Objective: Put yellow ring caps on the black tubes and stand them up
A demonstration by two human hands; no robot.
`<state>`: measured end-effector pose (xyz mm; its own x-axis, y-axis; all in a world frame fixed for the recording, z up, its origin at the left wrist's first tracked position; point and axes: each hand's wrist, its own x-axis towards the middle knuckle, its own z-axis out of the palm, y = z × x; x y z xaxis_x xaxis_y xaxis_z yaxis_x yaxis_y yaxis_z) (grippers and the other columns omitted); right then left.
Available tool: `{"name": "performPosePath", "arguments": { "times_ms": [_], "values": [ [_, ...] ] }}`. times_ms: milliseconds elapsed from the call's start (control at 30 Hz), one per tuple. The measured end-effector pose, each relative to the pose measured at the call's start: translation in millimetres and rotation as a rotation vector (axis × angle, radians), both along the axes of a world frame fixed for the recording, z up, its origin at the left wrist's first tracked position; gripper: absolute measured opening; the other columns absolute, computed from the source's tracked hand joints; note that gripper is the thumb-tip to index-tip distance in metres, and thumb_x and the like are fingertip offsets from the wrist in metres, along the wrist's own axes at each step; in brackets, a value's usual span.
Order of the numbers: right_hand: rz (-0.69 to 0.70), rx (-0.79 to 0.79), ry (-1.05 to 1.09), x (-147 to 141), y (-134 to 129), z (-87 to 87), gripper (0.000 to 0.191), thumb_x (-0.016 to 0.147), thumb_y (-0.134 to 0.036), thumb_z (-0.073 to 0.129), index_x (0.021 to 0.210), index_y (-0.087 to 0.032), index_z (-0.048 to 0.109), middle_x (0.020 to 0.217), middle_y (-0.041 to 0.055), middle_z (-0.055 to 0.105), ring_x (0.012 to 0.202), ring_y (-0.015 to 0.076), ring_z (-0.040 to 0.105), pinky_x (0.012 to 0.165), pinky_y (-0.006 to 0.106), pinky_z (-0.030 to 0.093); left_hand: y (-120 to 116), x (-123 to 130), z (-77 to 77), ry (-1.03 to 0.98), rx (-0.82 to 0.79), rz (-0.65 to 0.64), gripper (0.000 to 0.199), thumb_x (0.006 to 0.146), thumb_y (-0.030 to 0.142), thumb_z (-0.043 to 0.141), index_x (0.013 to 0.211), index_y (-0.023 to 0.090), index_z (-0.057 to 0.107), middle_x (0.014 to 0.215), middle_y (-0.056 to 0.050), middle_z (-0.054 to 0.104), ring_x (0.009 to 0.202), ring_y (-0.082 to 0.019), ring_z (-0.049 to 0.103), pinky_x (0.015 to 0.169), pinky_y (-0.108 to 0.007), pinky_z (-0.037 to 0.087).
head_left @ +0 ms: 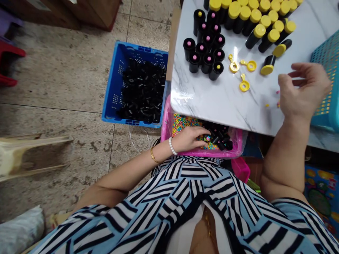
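**Hands, 2.** Left hand (186, 139): low in the tray, fingers lightly curled and touching the beads; whether it has hold of anything cannot be told. It wears 1 pearl bracelet (172, 146) and 1 gold bangle (153, 155). Right hand (303, 90): open, fingers spread, holding nothing, just above the tabletop.

**Under the left hand, 1 pink tray (235, 148):** a heap of multicoloured small beads (184, 125) and a cluster of black tubes (219, 137), uncounted, beside the hand. The tray sits partly under the table's near edge.

**Marble table (212, 106):** its near edge runs between the hands. Under the right hand, a few loose small beads (278, 104). Bare marble lies between them and 3 yellow ring pieces (244, 84). Beyond: 2 yellow-capped tubes lying loose (268, 65); about 13 upright black tubes with pink or yellow tips (208, 62); about 20 yellow-capped tubes (259, 31), packed together.

**Beside the table:** right of the right hand, 1 teal mesh basket (327, 70). Left of the left hand, on the floor, 1 blue crate (137, 46), full of black pieces (141, 91).
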<state>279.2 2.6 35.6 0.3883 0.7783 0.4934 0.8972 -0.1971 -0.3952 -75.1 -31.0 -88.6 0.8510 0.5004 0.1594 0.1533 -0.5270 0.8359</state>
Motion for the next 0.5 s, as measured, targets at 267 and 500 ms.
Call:
{"name": "performPosePath", "arguments": {
  "times_ms": [267, 500],
  "values": [
    [0.061, -0.213, 0.071, -7.1, 63.6, -1.6, 0.038, 0.079, -0.026, 0.078, 0.115, -0.021, 0.067, 0.104, 0.0071, 0.068, 0.093, 0.022, 0.063, 0.093, 0.041, 0.05, -5.2, -0.5, 22.3, -0.198, 0.01, 0.081, 0.041, 0.096, 0.037, 0.072, 0.134, 0.021, 0.067, 0.121, -0.012, 0.072, 0.111, -0.02, 0.07, 0.096, -0.037, 0.06],
    [-0.004, -0.265, -0.07, 7.1, 76.9, 11.5, 0.029, 0.084, -0.022, 0.068, 0.109, -0.014, 0.08, 0.092, 0.0093, 0.078, 0.074, 0.0149, 0.066, 0.076, 0.033, 0.048, -0.3, -24.5, 24.1, -0.147, -0.187, 0.168, 0.042, 0.092, 0.035, 0.078, 0.131, 0.023, 0.069, 0.122, -0.01, 0.074, 0.11, -0.019, 0.07, 0.1, -0.039, 0.057]
  ]
}}
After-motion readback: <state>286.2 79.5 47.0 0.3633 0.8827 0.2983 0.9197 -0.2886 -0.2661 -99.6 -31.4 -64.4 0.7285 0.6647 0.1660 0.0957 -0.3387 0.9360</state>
